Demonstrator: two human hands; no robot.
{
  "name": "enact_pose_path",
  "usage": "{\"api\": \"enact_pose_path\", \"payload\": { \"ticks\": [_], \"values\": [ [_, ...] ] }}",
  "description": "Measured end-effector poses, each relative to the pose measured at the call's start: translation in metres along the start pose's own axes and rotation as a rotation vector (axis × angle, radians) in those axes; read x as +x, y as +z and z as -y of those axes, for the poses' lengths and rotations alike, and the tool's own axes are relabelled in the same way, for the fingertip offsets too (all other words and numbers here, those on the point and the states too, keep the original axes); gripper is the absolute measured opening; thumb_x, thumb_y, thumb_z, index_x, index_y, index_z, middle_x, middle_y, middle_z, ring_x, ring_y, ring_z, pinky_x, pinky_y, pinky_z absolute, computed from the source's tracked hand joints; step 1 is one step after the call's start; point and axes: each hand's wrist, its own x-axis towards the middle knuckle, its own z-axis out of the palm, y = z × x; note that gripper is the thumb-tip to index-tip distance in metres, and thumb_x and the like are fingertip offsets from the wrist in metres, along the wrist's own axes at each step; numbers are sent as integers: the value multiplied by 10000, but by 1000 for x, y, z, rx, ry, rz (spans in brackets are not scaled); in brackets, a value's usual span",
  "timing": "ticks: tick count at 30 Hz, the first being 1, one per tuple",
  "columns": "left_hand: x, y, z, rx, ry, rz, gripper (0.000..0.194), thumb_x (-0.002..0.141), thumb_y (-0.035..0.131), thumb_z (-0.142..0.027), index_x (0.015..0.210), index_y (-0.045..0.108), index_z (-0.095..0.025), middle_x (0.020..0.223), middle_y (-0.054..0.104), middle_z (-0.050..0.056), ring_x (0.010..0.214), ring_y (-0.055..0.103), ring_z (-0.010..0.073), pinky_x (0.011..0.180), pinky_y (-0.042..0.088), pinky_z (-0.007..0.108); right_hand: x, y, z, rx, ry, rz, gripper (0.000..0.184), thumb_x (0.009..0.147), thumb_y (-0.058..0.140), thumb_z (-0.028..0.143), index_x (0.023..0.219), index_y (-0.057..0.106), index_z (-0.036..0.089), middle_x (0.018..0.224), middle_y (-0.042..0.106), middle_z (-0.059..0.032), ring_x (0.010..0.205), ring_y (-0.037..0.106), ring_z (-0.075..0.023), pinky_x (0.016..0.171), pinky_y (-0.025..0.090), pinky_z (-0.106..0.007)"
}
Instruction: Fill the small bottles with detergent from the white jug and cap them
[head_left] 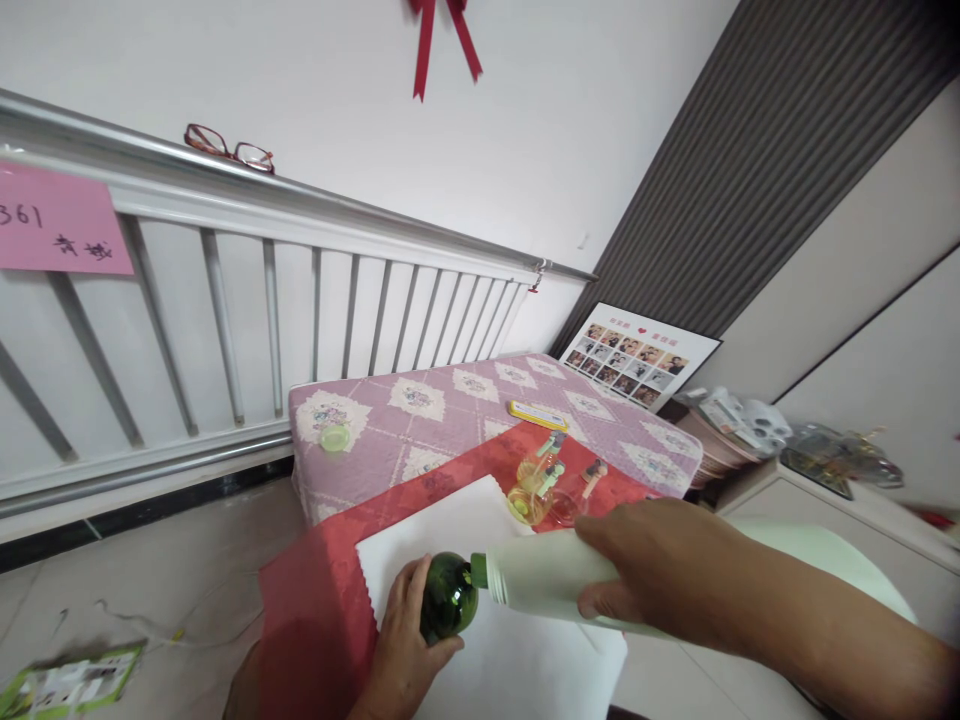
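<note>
My left hand (pixel 409 630) is wrapped round a dark green, shiny round vessel (pixel 447 598) above a white sheet (pixel 525 660). From the right, my right hand (pixel 634 562) grips a large pale green bottle (pixel 540 568) lying tilted on its side. Its narrow green end (pixel 478 570) meets the vessel's right side; I cannot tell whether liquid is flowing. Just beyond the bottle stand several small clear containers, including one with yellowish contents (pixel 527 508) and one that looks reddish (pixel 564 508). Small labelled tags or sticks (pixel 551 478) rise from them.
Under the sheet lies a red cloth (pixel 322 580), partly over a purple patterned quilted surface (pixel 390 440). On that surface are a pale green round lid (pixel 334 438) and a yellow-edged case (pixel 538 414). Glasses (pixel 229 147) rest on the white railing (pixel 360 240). A cabinet (pixel 795 510) stands right.
</note>
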Motion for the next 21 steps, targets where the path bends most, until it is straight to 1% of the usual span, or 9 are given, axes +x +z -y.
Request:
{"api": "enact_pose_path", "payload": {
  "ticks": [3,6,9,12,15,21],
  "values": [
    [0,0,-1,6,-7,0,949,631,701,-153,1523,378,-158,1607,392,176,1520,360,334,1287,282,484,-1,-1,1,6,-3,1,298,835,629,403,997,754,186,995,798,-185,932,731,-441,672,447,-430],
    [0,1,0,10,-1,0,950,638,690,-151,1529,363,-170,1614,381,169,1521,359,324,1287,281,487,-1,-2,2,8,-1,3,290,841,624,396,995,753,187,999,798,-182,932,733,-443,683,460,-445],
    [0,1,1,6,11,8,947,643,681,-154,1532,355,-177,1612,382,159,1519,364,310,1288,280,479,1,-2,3,1,7,11,285,832,630,394,991,749,189,1004,796,-184,938,729,-449,692,469,-458],
    [0,1,2,1,13,5,936,635,685,-160,1519,379,-186,1598,405,149,1518,370,307,1288,285,461,3,-1,2,4,1,10,288,827,638,412,984,747,197,998,797,-178,932,727,-446,693,468,-458],
    [0,1,2,-1,15,-6,938,629,688,-159,1516,386,-198,1595,410,142,1516,374,307,1288,286,460,4,1,1,4,-7,-14,272,827,644,415,964,747,205,973,796,-171,902,727,-436,661,447,-431],
    [0,0,-1,8,-13,13,952,632,696,-153,1525,367,-183,1612,382,156,1527,346,310,1295,261,474,5,8,-3,21,3,-64,246,794,699,426,913,747,217,916,790,-151,855,713,-407,615,385,-382]
  ]
}}
